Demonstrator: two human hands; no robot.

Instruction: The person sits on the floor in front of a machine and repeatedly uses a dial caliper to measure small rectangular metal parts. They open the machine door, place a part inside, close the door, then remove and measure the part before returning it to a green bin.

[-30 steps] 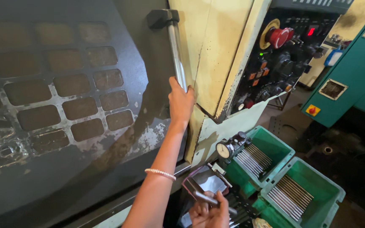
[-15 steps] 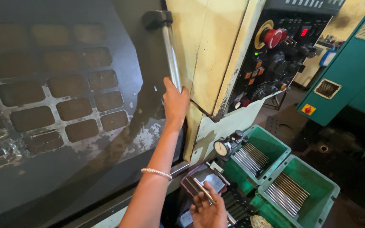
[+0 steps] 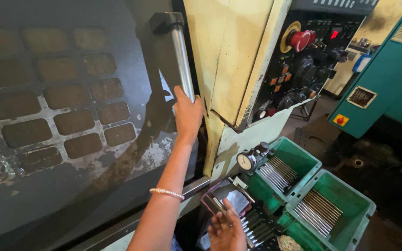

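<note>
Fingers of the left hand [image 3: 188,111] are wrapped around the lower part of the metal door handle [image 3: 182,60], a long shiny bar that stands upright on the dark machine door [image 3: 70,139]. The grip is closed on the bar, with the thumb at the left side of it. A pearl bracelet [image 3: 166,193] sits on this arm, well below the handle. To the left of the handle, the door has a window with a grid of dull rounded rectangles, and its surface is stained and scratched.

The right hand [image 3: 226,230] is far below the handle, at the bottom edge of the view. It pinches a thin metal rod [image 3: 219,207] between the fingers, and the rod lies over a small dark tray [image 3: 226,197] with a pinkish rim.

Right of the handle is the cream machine housing [image 3: 229,60] with chipped paint, and further right the black control panel [image 3: 303,65] with a red round stop button [image 3: 302,40]. Below the panel, a dial gauge [image 3: 245,161] stands just beside the first green bin [image 3: 289,167]; the second green bin [image 3: 333,209] touches it at the lower right. Both bins hold rows of thin metal rods. More rods lie in a dark rack near the right hand.
</note>
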